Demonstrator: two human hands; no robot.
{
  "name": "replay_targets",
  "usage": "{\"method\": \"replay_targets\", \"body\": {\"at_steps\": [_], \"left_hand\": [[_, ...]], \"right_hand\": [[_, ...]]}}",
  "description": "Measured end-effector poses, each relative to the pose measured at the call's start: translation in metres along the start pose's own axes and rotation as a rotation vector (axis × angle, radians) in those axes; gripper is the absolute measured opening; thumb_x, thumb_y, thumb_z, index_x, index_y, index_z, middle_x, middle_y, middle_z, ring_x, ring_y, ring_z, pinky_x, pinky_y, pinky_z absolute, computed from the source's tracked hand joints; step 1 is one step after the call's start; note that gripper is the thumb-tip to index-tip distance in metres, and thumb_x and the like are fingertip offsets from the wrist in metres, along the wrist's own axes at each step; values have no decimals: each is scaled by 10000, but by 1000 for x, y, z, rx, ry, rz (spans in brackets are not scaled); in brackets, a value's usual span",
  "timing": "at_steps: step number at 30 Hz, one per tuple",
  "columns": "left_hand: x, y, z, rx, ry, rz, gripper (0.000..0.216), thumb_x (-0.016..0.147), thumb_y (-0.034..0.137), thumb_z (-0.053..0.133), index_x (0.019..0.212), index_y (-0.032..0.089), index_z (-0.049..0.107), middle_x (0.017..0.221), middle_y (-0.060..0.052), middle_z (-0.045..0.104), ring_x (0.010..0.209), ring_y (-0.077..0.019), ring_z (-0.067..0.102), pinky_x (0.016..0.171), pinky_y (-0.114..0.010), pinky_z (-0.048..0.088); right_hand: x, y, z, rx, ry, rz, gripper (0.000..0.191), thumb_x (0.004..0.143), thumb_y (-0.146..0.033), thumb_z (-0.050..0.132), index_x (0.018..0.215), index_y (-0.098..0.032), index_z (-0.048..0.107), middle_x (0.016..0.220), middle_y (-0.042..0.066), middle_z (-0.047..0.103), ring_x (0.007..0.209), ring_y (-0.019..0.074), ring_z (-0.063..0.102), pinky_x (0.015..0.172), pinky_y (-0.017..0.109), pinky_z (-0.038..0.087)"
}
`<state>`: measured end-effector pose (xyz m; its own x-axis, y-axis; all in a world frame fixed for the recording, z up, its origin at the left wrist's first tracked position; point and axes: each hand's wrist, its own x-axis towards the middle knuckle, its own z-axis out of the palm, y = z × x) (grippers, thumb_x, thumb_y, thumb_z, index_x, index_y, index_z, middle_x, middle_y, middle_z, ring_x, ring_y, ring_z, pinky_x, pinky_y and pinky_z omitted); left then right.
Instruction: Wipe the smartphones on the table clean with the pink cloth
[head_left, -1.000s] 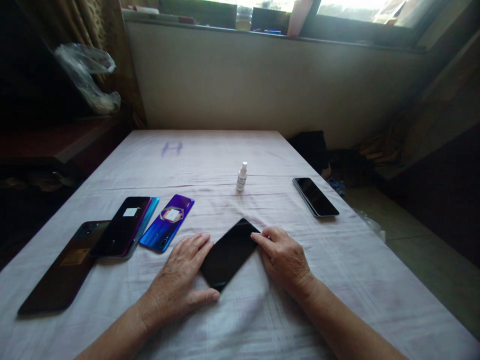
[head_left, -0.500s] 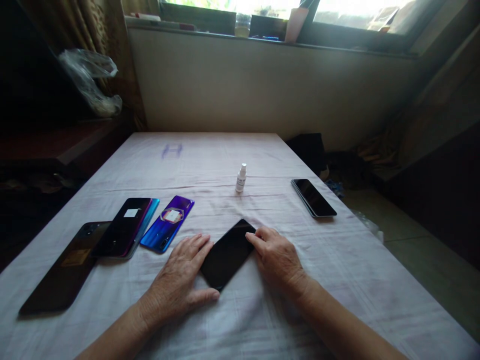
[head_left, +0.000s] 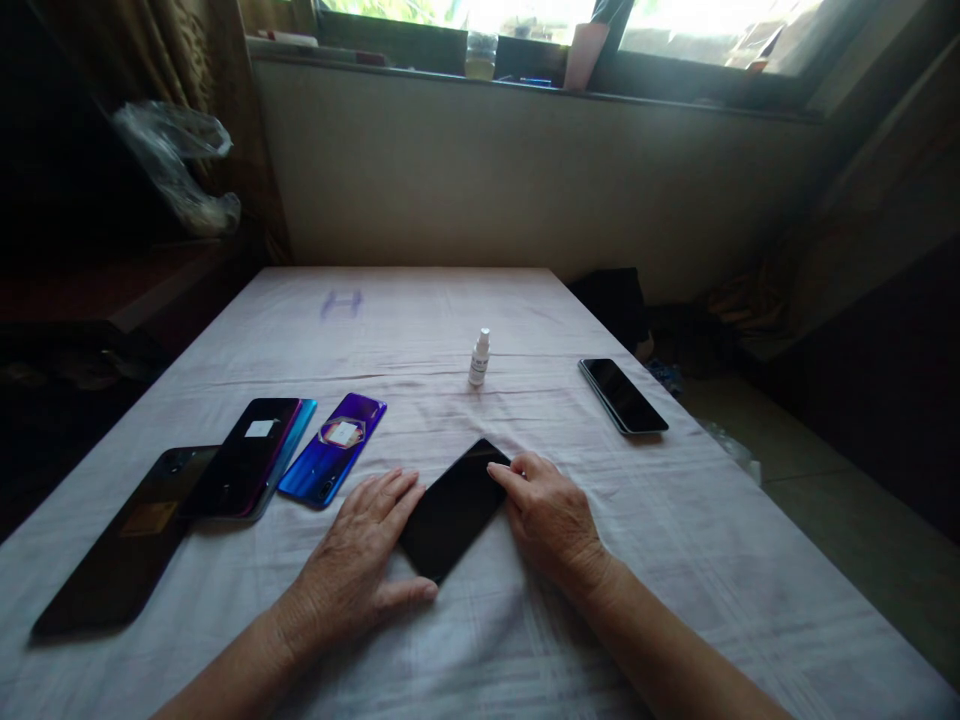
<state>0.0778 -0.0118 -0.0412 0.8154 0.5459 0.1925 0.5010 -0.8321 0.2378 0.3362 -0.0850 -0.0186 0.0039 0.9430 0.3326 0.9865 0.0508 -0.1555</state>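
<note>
A smartphone (head_left: pixel 454 512) with a dark screen lies at a slant on the cloth between my hands. My left hand (head_left: pixel 360 550) rests flat along its left side, fingers stretched out and thumb at the near corner. At the upper right edge, my right hand (head_left: pixel 551 515) is closed on the phone, one fingertip on the screen and the other fingers curled, partly hidden. A blue-purple phone back (head_left: pixel 334 450) lies left of my left hand. Beyond the phone stands a small white bottle (head_left: pixel 480 358).
On the left, a dark phone (head_left: pixel 247 455) with a white sticker overlaps a blue one and a larger dark back panel (head_left: pixel 127 550). Another phone (head_left: pixel 622 396) lies near the right edge of the cloth-covered table (head_left: pixel 420 310). Wall and window stand behind.
Both hands and the phone keep almost the same pose. The whole view has shifted very slightly, with things sitting a little further left in the picture.
</note>
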Motion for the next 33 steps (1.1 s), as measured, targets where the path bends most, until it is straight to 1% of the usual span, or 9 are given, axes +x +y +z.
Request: {"method": "replay_targets", "body": {"at_steps": [3,6,11,13,18,20,26,33], "left_hand": [[0,0,0,-5,7,5,963,741,588,732,1527,218,315,1546,-142,408,1405,-366,381,1156,-532,308],[0,0,-1,11,7,23,938,763,599,712,1515,186,332,1540,-155,413,1408,-359,379,1156,-531,310],[1,0,0,12,5,11,938,747,629,711,1493,170,376,1529,-163,427,1404,-366,380,1153,-533,314],[1,0,0,6,0,4,942,741,627,716,1491,167,381,1530,-163,425,1406,-369,375,1155,-533,310],[1,1,-1,-10,-20,-15,957,727,579,746,1514,212,344,1543,-146,412,1412,-369,368,1164,-539,293],[1,2,-2,-9,-30,-17,960,727,577,749,1514,212,338,1545,-148,408,1414,-366,369,1166,-537,290],[2,2,-2,6,-26,-5,942,737,595,735,1497,179,366,1539,-159,415,1413,-363,370,1165,-524,297],[0,1,0,8,-10,0,947,737,620,726,1497,177,374,1537,-153,418,1406,-369,373,1157,-522,308]], "right_hand": [[-1,-4,0,28,2,-41,325,863,-107,564,1127,-223,715,920,63,661,832,184,594,721,262,444],[-1,-5,0,50,-3,-61,338,857,-99,566,1127,-236,716,923,55,660,835,182,595,720,258,440],[4,0,0,-20,-10,27,336,858,-89,554,1096,-247,731,911,56,663,822,189,588,703,266,421],[5,0,0,-32,-6,35,322,863,-95,556,1092,-240,731,922,60,665,825,189,584,703,267,415],[4,-6,0,-1,-9,-47,280,899,-129,541,1081,-225,730,907,61,659,818,181,577,713,265,415],[5,-7,-1,9,-16,-57,281,904,-131,536,1083,-229,729,908,60,658,825,182,579,718,267,419],[8,-3,-2,-32,-38,25,298,884,-106,547,1079,-236,731,944,67,665,843,191,582,724,274,419],[7,-9,0,-9,-32,-70,262,901,-130,561,1077,-232,727,916,54,664,826,186,589,712,271,417]]}}
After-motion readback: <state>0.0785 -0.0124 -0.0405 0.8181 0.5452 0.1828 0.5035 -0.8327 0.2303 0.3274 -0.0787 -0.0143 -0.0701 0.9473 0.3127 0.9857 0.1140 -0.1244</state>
